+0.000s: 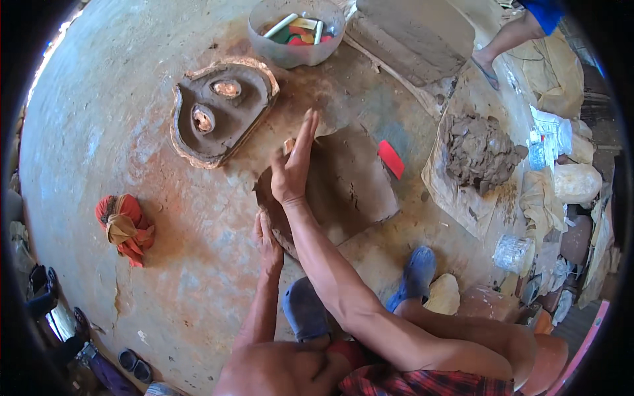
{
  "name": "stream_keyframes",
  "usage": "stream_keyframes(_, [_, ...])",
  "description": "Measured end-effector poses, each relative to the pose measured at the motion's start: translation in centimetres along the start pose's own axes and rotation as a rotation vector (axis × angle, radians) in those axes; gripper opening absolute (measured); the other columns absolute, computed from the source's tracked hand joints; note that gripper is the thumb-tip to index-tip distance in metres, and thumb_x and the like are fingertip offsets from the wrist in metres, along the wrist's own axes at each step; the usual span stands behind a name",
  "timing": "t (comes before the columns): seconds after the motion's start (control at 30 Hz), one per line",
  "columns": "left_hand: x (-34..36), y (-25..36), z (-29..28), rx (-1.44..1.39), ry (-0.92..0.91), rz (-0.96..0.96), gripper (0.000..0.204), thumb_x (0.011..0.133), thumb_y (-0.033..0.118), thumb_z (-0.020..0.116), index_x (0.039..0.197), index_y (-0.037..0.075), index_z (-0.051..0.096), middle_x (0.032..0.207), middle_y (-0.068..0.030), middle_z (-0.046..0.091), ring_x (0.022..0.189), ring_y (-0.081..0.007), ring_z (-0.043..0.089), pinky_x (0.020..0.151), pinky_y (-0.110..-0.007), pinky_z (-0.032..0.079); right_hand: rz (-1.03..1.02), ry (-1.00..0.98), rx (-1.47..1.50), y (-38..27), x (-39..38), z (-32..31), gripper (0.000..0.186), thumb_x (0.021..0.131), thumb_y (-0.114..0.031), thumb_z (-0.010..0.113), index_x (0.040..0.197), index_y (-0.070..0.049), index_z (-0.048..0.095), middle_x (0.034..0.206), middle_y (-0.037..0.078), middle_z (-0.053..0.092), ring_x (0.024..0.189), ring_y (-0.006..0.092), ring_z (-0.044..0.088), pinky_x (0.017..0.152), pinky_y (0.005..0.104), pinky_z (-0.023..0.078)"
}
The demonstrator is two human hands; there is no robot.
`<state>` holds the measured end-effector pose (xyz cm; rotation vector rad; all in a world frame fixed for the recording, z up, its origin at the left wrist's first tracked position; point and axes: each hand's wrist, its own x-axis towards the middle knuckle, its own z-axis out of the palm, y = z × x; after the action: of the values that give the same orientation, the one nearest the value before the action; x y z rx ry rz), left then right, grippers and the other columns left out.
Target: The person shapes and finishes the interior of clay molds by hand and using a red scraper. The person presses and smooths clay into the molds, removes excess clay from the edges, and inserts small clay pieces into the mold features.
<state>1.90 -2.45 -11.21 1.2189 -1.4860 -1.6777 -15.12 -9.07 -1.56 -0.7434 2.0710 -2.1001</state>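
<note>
**A:** What are the hands doing at the centre of the frame?

**B:** The right hand (292, 165) is stretching flat, fingers together and open, its edge pressing on the flat grey-brown slab of wet clay (343, 185) lying on the floor at mid-frame. The left hand (267, 241) is resting open, well apart from the right, against the slab's lower left edge. Neither is gripping anything.

**A:** How is that pressing best done, by your reading?

**B:** Judging from the cracks showing in the slab, even pressure with the whole palm, working from the middle outward while the left hand is bracing the rim, would be keeping the thickness uniform.

**A:** And around them?

**B:** A red flat plastic scraper (390, 159) is lying just beside the slab at right. A heart-shaped clay stove form with two round hollows (221, 109) is sitting in the upper left. A translucent plastic bowl of coloured tools (296, 31) is standing at the top. A lump of raw grey clay on a pale sheet (479, 150) is waiting at right, and a bundled red-and-tan cloth (124, 226) is lying at left.
</note>
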Motion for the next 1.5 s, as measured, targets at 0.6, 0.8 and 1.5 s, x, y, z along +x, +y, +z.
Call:
stream_keyframes(0.6, [1.8,2.2,-1.5,-0.005,-0.052,0.036,0.045,0.114,0.038,0.048,0.132,-0.001,0.062,0.122,-0.0093,0.068,0.109,-0.0206,0.063,0.093,-0.035,0.051,-0.247,-0.304,-0.119,-1.8,-3.8,-0.9,0.105,0.096,-0.083,0.039,0.168,-0.008,0.026,0.175,0.027,0.011,0.162,0.0480,0.009,0.127,0.0653,0.004])
stream_keyframes(0.8, [2.9,2.3,-0.6,-0.323,-0.191,-0.069,0.046,0.113,0.041,0.050,0.133,0.001,0.062,0.125,-0.0092,0.068,0.111,-0.0195,0.064,0.092,-0.036,0.052,-0.200,-0.583,-0.060,-0.9,-5.5,-3.9,0.093,0.103,-0.071,0.041,0.172,-0.015,0.017,0.177,0.024,-0.002,0.163,0.0452,-0.002,0.129,0.0601,0.002])
stream_keyframes(1.5, [3.3,5.9,0.5,-0.313,-0.282,-0.122,0.043,0.114,0.036,0.049,0.141,0.003,0.060,0.133,-0.0086,0.067,0.116,-0.0184,0.067,0.097,-0.036,0.056,-0.546,-0.484,-0.315,-1.8,-6.1,-12.3,0.094,0.098,-0.080,0.042,0.170,-0.022,0.026,0.176,0.026,0.008,0.161,0.0500,0.012,0.124,0.0699,0.009])
